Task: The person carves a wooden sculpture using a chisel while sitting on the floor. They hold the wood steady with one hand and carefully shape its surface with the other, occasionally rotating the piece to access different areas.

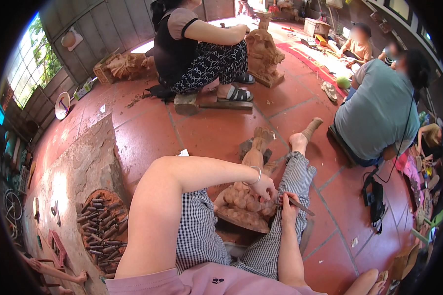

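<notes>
A carved reddish-brown wooden sculpture (246, 202) with rounded lumps lies between my legs, its narrower part stretching away from me. My left hand (265, 188), a bangle at its wrist, reaches across to the carving's right side. Its fingers are bent downward and pressed together; what they pinch, if anything, is hidden. Close beside it, near my trouser leg, my right hand (289, 211) is closed around a narrow flat carving tool (301, 206). One end of the tool sticks out to the lower right; its other end is hidden by the fingers.
Many dark-handled chisels (103, 228) fill a round holder at my left, beside a stone slab (86, 169). Ahead, a person (197, 49) sits by another wooden carving (263, 56). A second person (379, 108) sits at right, near a black bag (375, 201).
</notes>
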Demonstrator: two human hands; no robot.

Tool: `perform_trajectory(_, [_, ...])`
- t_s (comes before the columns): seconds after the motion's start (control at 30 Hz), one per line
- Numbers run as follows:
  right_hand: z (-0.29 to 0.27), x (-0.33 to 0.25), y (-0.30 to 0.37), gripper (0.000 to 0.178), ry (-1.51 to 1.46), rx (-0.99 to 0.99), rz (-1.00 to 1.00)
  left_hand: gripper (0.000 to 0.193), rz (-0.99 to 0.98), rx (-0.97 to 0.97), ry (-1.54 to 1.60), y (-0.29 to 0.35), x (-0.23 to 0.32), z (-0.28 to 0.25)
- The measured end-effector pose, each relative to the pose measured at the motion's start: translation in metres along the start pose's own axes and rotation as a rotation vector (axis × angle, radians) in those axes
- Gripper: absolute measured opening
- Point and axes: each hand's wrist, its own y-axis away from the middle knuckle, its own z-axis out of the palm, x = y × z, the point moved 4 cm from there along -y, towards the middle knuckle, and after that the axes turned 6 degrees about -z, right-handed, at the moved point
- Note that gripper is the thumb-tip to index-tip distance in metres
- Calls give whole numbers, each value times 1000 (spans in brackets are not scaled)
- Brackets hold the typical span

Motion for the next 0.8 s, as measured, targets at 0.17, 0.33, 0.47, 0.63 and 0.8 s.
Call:
perform_trajectory(0.17, [0, 7, 3, 9, -6, 1, 20, 28, 38, 71, -34, 1, -4, 1])
perform_trajectory(0.33, [0, 2, 3, 10, 0, -8, -9, 22, 106, 535, -271, 13, -27, -42])
perform_trajectory(0.47, [-6, 6, 3, 13, -39, -21, -21, 26, -124, 800, -212, 48, -49, -80])
perform_trajectory(0.63, [-3, -7, 2, 14, -63, -17, 13, 23, -291, 739, 23, 65, -98, -92])
perform_trajectory(0.8, [-1, -14, 4, 15, -110, -6, 57, 39, -221, 697, 82, 49, -118, -62])
